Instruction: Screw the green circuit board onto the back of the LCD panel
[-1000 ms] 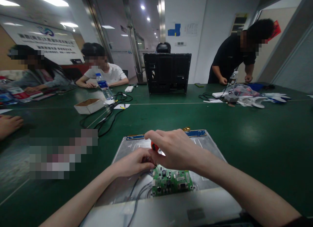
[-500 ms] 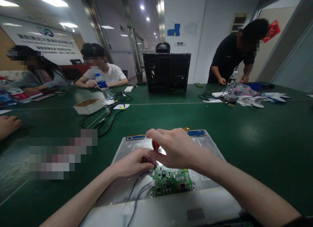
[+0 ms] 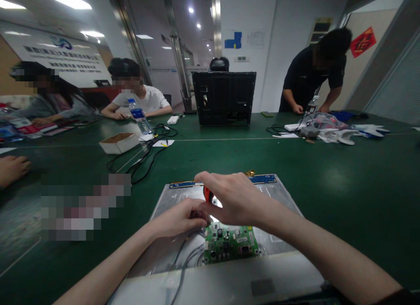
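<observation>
A flat metal display panel [image 3: 278, 200] lies in front of me, with a green circuit board [image 3: 231, 243] on it and a narrow blue board [image 3: 264, 179] along its far edge. My right hand [image 3: 236, 198] is closed around the red and black handle of a screwdriver [image 3: 208, 194], held upright over the board's far left corner. The tip is mostly hidden by my fingers. My left hand [image 3: 187, 215] is closed at that same corner, its fingertips pinched near the screwdriver's shaft; whatever they grip is hidden. Grey cables [image 3: 185, 268] run from the board's left side toward me.
A white open box [image 3: 120, 144], a water bottle [image 3: 139, 117] and black cables [image 3: 149, 163] are at the left. A black monitor housing [image 3: 225, 99] stands across the table. Plastic bags and gloves [image 3: 337, 132] lie far right. Several people sit or stand around the table.
My right hand has shifted very slightly with the screwdriver; my left hand stays put. The standing person at the right leans a little further left and down.
</observation>
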